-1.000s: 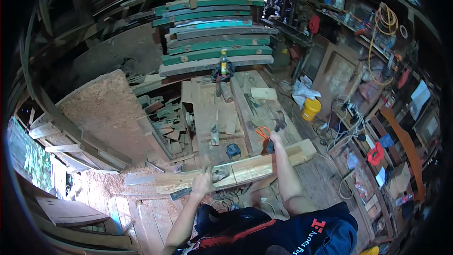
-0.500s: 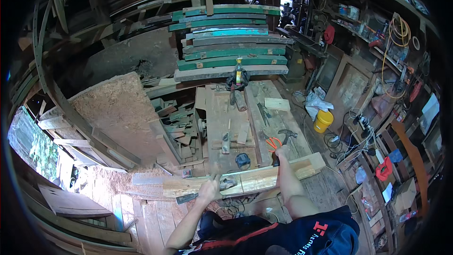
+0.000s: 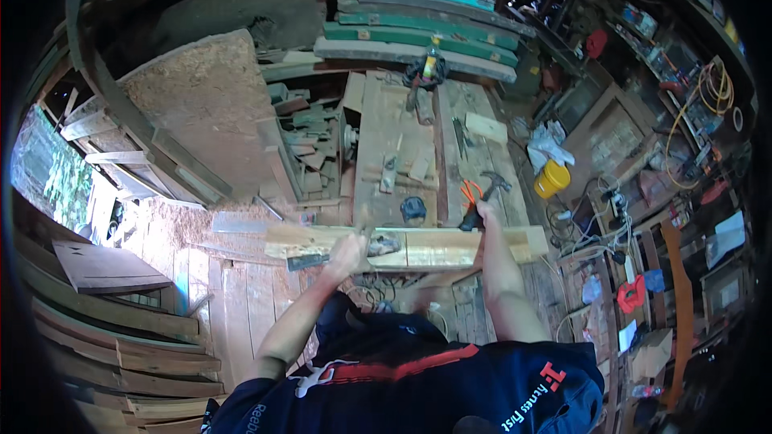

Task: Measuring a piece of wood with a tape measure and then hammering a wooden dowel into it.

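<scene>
A long pale plank (image 3: 438, 247) lies crosswise in front of me. My left hand (image 3: 348, 255) is closed over its left part, around a slim upright tool (image 3: 367, 221) whose kind is blurred. Left of that hand, a dark flat blade-like piece (image 3: 308, 262) rests along the plank's near edge. On its other side, a dark oblong shape (image 3: 386, 244) shows on the wood. At the plank's far edge, my right hand (image 3: 486, 210) grips a claw hammer (image 3: 496, 182), its head pointing away from me. Beside the hammer are orange tool handles (image 3: 470, 190).
Beyond the plank stands a wooden workbench (image 3: 418, 145) with a dark blue round object (image 3: 412, 210), a small wood block (image 3: 486, 127) and a bottle (image 3: 432, 56). Offcuts (image 3: 314, 137) are heaped left of it. A yellow bucket (image 3: 552, 180) and tangled cables (image 3: 607, 217) lie right.
The view has tipped downward, so the bench and plank appear higher and more of my torso shows. Both hands keep nearly the same places along the plank.
</scene>
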